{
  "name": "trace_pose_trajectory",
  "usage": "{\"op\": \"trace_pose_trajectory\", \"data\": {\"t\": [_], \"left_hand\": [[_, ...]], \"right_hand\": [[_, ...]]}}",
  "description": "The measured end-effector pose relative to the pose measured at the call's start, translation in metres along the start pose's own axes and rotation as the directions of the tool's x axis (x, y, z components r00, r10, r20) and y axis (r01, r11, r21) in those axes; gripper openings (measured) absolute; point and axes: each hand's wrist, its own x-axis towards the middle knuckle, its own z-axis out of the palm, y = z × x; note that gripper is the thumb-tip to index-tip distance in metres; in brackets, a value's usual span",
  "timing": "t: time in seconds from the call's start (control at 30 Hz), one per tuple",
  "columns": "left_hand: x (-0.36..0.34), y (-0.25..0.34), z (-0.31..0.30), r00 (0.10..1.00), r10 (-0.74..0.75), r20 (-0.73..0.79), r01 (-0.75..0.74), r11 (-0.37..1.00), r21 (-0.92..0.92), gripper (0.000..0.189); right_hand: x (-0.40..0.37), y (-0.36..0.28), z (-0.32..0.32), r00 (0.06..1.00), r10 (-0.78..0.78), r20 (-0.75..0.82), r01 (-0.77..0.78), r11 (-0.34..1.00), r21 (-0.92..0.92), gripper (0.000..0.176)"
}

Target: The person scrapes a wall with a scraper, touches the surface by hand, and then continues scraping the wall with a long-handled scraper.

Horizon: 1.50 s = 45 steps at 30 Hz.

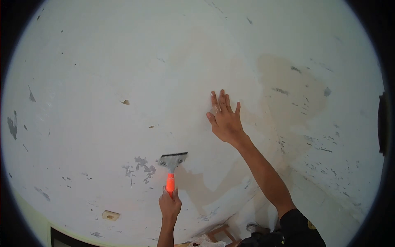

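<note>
While the left hand (170, 203) grips an orange-handled scraper (173, 159), the right hand (227, 122) splays on the chipped, whitish wall (107, 74).

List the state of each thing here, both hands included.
Left hand: closed on the scraper's handle
Right hand: open, fingers spread, apparently against the wall
Scraper: held upright, blade end up
Wall: chipped, with grey marks and a beige patch
Wall fitting: mounted, nothing plugged in
Wooden frame: partly hidden
</note>
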Motion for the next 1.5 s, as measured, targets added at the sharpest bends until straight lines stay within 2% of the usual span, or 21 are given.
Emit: {"op": "trace_pose_trajectory", "data": {"t": [0.13,0.23,0.3,0.43,0.5,0.63,0.7,0.73,0.8,0.9,1.03,1.2,1.43,1.5], "left_hand": [[-0.005,-0.005,0.0,1.0,-0.029,0.008,0.028,0.999,0.026,0.035],[0.005,0.01,0.007,1.0,-0.008,-0.025,0.009,1.0,0.021,0.036],[0.021,0.025,0.012,1.0,0.023,0.008,-0.022,1.0,-0.011,0.026],[0.051,0.054,0.014,0.997,0.071,-0.004,-0.071,0.997,0.0,0.024],[0.064,0.067,0.013,0.995,0.097,0.01,-0.097,0.995,0.029,0.038],[0.064,0.083,0.02,0.987,0.156,-0.051,-0.154,0.987,0.036,0.037],[0.053,0.084,0.021,0.995,0.102,0.009,-0.101,0.993,-0.063,0.036],[0.045,0.079,0.023,0.994,0.106,0.01,-0.105,0.992,-0.064,0.036],[0.024,0.059,0.031,0.999,0.042,0.022,-0.041,0.999,-0.036,0.035],[-0.006,0.03,0.034,1.0,-0.009,0.026,0.01,1.0,-0.025,0.037],[-0.01,0.029,0.038,0.999,-0.05,0.012,0.05,0.999,-0.018,0.038],[0.011,0.042,0.046,0.999,0.013,-0.033,-0.011,0.999,0.04,0.042],[0.014,0.041,0.047,1.0,-0.027,0.014,0.027,1.0,0.003,0.044],[0.014,0.045,0.046,1.0,-0.02,0.016,0.02,0.999,-0.034,0.04]], "right_hand": [[0.0,0.003,-0.001,1.0,-0.026,-0.01,0.026,1.0,0.008,0.069],[0.0,0.005,0.007,0.996,-0.049,-0.072,0.05,0.999,0.01,0.069],[0.001,0.007,0.007,0.994,-0.063,-0.089,0.063,0.998,0.0,0.069],[-0.001,0.01,0.002,0.993,-0.076,-0.09,0.077,0.997,0.01,0.068],[0.0,0.009,0.003,0.994,-0.072,-0.086,0.073,0.997,0.007,0.068],[0.001,0.008,-0.002,0.994,-0.072,-0.082,0.071,0.997,-0.012,0.067],[0.0,0.009,-0.014,0.999,-0.034,0.025,0.033,0.999,0.036,0.065],[-0.001,0.011,-0.02,0.999,-0.031,0.023,0.03,0.999,0.035,0.065],[-0.002,0.018,-0.032,0.991,-0.055,0.124,0.034,0.985,0.167,0.063],[-0.005,0.033,-0.031,0.98,-0.097,0.173,0.07,0.986,0.152,0.062],[-0.005,0.036,-0.024,0.983,-0.144,0.115,0.124,0.979,0.162,0.061],[-0.001,0.029,-0.033,0.974,-0.112,0.195,0.097,0.992,0.084,0.062],[0.0,0.032,-0.031,0.974,-0.131,0.186,0.118,0.99,0.081,0.062],[0.0,0.032,-0.03,0.977,-0.129,0.172,0.119,0.991,0.067,0.062]]}}
